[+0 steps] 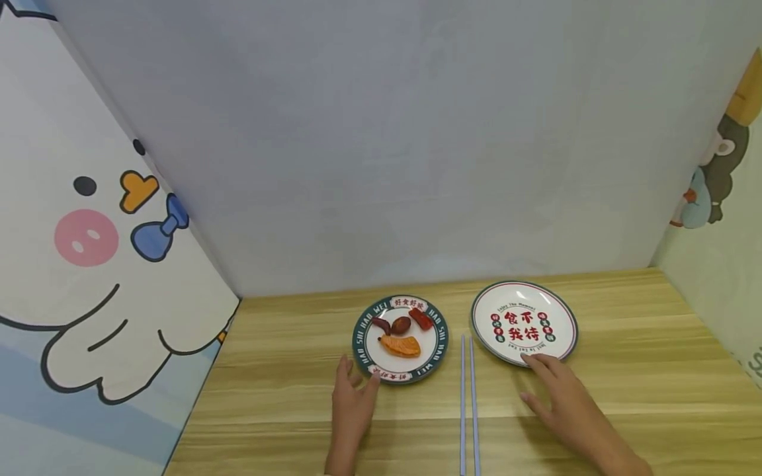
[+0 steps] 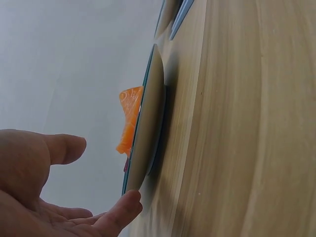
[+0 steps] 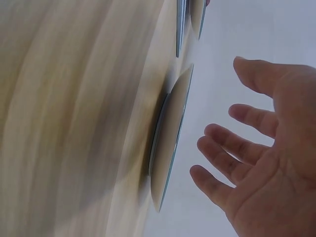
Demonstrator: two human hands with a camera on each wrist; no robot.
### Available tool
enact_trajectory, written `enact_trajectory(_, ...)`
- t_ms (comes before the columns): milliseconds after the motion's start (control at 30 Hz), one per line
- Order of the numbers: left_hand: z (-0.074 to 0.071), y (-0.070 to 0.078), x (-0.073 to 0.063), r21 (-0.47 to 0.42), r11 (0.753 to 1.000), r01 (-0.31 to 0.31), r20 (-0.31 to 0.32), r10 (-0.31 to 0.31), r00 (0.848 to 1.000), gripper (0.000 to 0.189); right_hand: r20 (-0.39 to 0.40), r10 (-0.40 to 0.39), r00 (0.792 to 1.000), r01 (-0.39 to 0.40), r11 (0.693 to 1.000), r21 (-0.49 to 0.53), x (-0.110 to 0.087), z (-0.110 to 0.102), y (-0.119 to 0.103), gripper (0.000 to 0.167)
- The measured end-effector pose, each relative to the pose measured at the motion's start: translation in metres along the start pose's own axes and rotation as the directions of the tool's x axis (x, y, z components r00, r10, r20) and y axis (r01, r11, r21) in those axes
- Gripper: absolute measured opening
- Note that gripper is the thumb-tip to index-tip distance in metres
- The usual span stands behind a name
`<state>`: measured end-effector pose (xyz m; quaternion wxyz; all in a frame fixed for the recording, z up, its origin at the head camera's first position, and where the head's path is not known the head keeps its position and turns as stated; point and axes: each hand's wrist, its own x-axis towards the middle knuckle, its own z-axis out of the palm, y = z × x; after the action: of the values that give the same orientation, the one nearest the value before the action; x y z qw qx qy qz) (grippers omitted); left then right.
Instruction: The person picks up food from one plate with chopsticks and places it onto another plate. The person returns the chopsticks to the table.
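Observation:
My left hand (image 1: 352, 403) is beside a green-rimmed plate (image 1: 359, 357), thumb and fingers spread, one fingertip right at the rim in the left wrist view. On that plate lie an orange slice with pale streaks (image 1: 400, 346), a round brown piece (image 1: 401, 324), a red piece (image 1: 421, 318) and a small dark red piece (image 1: 381, 324). My right hand (image 1: 562, 403) hovers at the near edge of a white plate (image 1: 524, 324) with red characters. Its fingers are loosely extended and hold nothing; in the right wrist view a gap shows between them and the plate (image 3: 170, 143).
Two pale lilac chopsticks (image 1: 468, 403) lie side by side between the plates, pointing away from me. The wood-grain table (image 1: 268, 396) ends at a pale back wall (image 1: 387, 145). Cartoon-printed panels stand at left (image 1: 119, 297) and right (image 1: 714, 264).

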<state>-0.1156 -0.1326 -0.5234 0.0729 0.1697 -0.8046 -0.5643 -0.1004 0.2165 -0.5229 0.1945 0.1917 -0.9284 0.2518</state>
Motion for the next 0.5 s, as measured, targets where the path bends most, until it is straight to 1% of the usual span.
enact_trajectory(133,0.002,0.001,0.001,0.000,1.000,0.016,-0.008,-0.016,1.000,0.081,0.029,0.001,1.000,-0.002,1.000,0.018,0.002,0.003,-0.006,0.063)
enact_trajectory(300,0.005,0.001,0.002,-0.006,1.000,0.013,-0.022,-0.013,1.000,0.083,0.033,-0.016,0.999,0.016,1.000,0.025,0.003,0.006,-0.012,0.063)
enact_trajectory(500,0.007,0.003,0.003,0.001,1.000,0.018,-0.051,-0.018,0.999,0.084,0.077,0.007,0.997,-0.010,0.999,0.036,0.002,0.008,-0.017,0.062)
